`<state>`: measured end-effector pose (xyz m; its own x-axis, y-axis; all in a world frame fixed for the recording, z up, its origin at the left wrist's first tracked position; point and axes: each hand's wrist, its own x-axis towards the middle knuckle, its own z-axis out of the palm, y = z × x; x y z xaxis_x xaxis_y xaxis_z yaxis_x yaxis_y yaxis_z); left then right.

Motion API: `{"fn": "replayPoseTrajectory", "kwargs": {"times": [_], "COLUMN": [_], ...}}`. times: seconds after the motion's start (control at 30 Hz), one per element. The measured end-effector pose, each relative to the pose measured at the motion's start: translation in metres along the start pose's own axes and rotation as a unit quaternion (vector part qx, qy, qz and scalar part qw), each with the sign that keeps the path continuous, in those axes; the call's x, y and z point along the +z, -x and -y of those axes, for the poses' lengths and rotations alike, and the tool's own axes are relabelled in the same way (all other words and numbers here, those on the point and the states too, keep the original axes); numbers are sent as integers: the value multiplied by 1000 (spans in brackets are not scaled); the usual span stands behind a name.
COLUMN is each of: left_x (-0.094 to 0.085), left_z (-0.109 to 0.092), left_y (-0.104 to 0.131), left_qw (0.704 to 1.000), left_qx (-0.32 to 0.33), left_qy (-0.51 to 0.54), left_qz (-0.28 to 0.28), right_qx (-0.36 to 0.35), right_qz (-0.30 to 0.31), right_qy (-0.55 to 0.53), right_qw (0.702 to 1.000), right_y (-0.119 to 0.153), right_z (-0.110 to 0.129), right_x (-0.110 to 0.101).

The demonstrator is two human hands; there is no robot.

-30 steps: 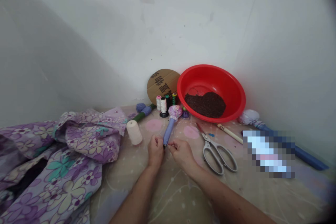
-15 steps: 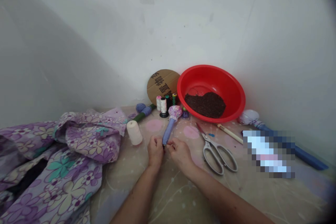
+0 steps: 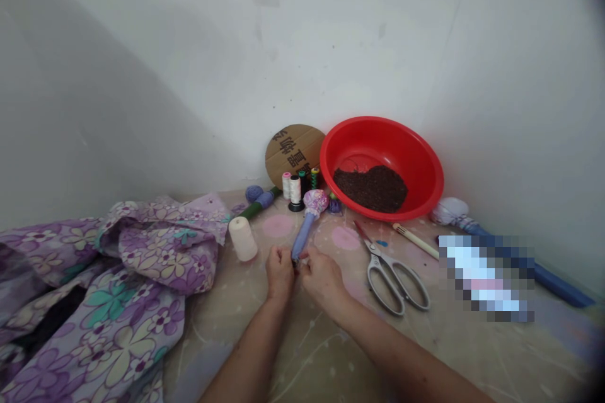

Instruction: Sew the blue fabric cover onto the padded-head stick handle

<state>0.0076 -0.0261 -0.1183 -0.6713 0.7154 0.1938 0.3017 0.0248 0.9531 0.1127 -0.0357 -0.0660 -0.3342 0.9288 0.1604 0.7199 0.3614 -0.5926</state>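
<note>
The near end of the wrapped stick (image 3: 304, 234) has shifted very slightly toward the left hand (image 3: 280, 271), with the right hand (image 3: 322, 272) following it; the change is small, and suggests fine finger work at that end; the stick lies mid-desk, its floral knob toward the far edge; the left hand is narrow, curled around the near end, while the right has thumb and forefinger drawn together against it, though I cannot tell whether they pinch a thread or cloth; the fingers hide the very tip; toward the desk's right edge, past the scissors (image 3: 374, 249), a pixelated patch (image 3: 486, 277) masks something beside a blue stick (image 3: 562, 286); the floral fabric (image 3: 142, 258) is cut off at the left; the spools (image 3: 295, 190) near the far edge partly overlap.
</note>
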Motion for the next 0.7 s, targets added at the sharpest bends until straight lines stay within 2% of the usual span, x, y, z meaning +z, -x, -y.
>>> {"fn": "replayPoseTrajectory", "kwargs": {"times": [0.47, 0.6, 0.7], "left_x": [5, 4, 4], "left_z": [-6, -8, -10], "left_y": [3, 6, 8], "left_qw": [999, 999, 999], "left_qx": [15, 20, 9], "left_qy": [30, 29, 32], "left_qz": [21, 27, 34], "right_qx": [8, 4, -27], "right_qz": [10, 42, 61], "right_qy": [30, -4, -15], "right_qw": [999, 999, 998], "right_y": [-7, -11, -14], "right_z": [6, 3, -2], "right_x": [-7, -11, -20]}}
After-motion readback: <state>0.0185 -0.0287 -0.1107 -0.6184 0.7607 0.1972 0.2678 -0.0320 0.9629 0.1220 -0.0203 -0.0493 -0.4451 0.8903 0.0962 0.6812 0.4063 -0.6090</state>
